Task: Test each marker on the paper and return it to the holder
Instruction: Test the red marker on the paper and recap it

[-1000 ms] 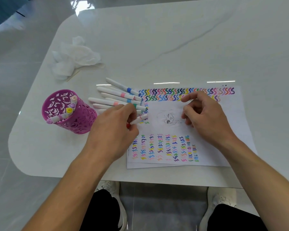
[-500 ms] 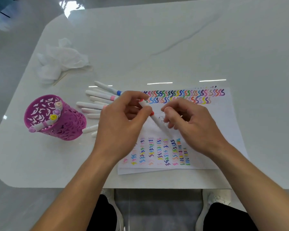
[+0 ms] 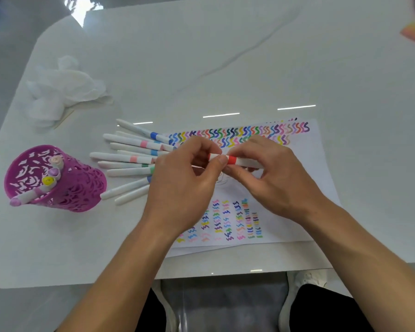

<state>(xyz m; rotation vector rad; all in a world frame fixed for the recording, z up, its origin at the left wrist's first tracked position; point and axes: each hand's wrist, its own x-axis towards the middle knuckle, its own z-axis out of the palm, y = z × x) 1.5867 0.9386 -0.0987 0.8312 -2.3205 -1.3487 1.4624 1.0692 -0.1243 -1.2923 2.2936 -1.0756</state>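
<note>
Now your left hand [image 3: 185,185] and right hand [image 3: 273,178] meet low over one paper [image 3: 309,164]. Left fingers [image 3: 201,144] pinch the end of one red-banded marker [image 3: 233,160], and right fingers [image 3: 240,173] curl round its barrel. Roughly ten loose markers [image 3: 130,158] fan leftward on the tabletop [image 3: 225,56], with four in the purple holder [image 3: 77,192].

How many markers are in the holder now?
4 visible. Beige cap, purple cap and yellow cap stand together in the holder; a lilac-tipped marker leans over its left rim. Others may be hidden.
</note>
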